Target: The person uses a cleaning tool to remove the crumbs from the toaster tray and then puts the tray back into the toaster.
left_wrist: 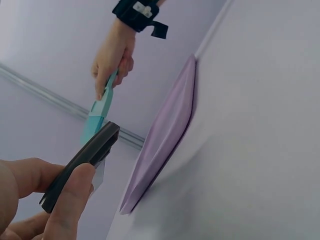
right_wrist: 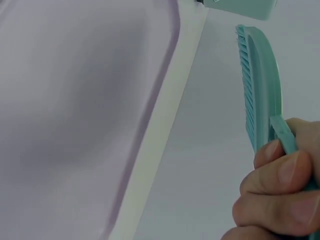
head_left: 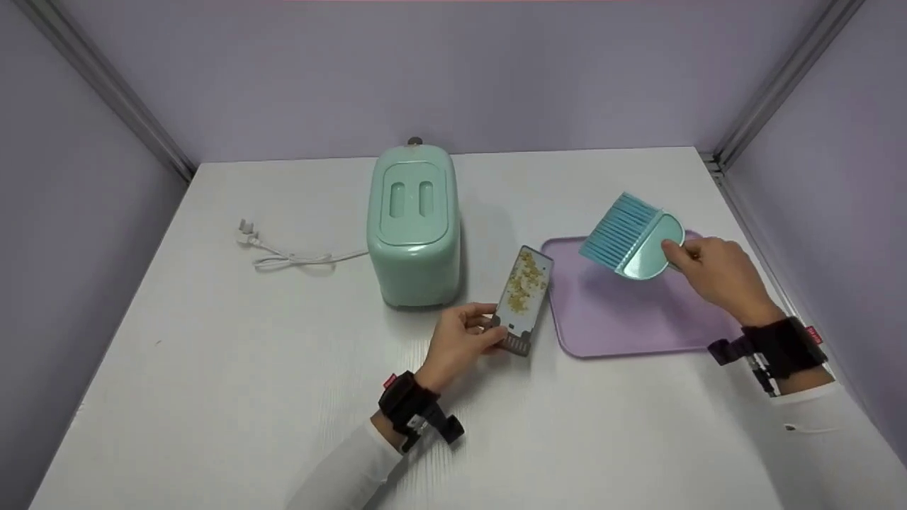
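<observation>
My left hand [head_left: 457,342] pinches the dark handle end of a slim crumb tray [head_left: 526,294], thumb on top. Golden crumbs lie scattered over its pale surface. In the left wrist view the crumb tray [left_wrist: 80,162] shows edge-on between thumb and fingers, raised off the table. My right hand [head_left: 726,276] grips the short handle of a wide teal brush [head_left: 641,241], held above a purple tray [head_left: 623,326]. The bristles point left, toward the crumb tray but apart from it. In the right wrist view, fingers curl round the handle of the brush [right_wrist: 267,85].
A mint-green toaster [head_left: 414,234] with a lid on top stands left of the crumb tray, close beyond my left hand. Its white cord [head_left: 305,260] and plug [head_left: 246,232] lie on the table [head_left: 212,397] to the left. Walls [head_left: 453,78] enclose the back and sides.
</observation>
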Demonstrator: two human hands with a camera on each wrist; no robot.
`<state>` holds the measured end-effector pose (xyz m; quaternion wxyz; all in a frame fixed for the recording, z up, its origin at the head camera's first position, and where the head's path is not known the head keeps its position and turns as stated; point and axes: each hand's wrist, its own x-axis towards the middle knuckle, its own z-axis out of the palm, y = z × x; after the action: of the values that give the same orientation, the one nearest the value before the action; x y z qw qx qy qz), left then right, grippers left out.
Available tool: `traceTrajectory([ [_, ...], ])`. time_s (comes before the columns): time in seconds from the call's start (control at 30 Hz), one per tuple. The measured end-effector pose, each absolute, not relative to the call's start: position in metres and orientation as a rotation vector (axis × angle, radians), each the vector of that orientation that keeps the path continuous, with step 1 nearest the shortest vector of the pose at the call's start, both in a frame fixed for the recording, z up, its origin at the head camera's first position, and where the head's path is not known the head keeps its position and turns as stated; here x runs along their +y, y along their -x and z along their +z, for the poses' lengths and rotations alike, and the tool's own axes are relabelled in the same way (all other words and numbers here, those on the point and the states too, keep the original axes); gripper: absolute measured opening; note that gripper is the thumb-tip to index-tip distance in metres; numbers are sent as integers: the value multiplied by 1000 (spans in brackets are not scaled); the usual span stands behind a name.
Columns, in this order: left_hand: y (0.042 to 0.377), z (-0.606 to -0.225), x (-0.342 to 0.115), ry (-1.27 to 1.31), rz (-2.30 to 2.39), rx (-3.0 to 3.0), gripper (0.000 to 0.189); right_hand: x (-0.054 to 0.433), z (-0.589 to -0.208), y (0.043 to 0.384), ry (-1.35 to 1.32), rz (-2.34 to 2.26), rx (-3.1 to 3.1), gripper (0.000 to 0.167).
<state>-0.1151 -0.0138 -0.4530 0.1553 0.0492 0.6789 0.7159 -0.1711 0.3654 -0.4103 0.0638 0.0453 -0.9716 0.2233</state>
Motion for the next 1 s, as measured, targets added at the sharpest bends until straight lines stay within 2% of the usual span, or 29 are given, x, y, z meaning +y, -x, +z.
traceTrajectory([
  [0.47, 138, -453, 24, -175, 1942, 2012, 37, 363, -391, 155, -336, 487, -3000, 44],
  [0.67, 146, -458, 42, -228, 1935, 2017, 34, 348, -395, 161, -370, 487, -3055, 44],
  [1.0, 162, -488, 63, -226, 1930, 2066, 29, 340, -407, 176, -391, 452, -3051, 46],
])
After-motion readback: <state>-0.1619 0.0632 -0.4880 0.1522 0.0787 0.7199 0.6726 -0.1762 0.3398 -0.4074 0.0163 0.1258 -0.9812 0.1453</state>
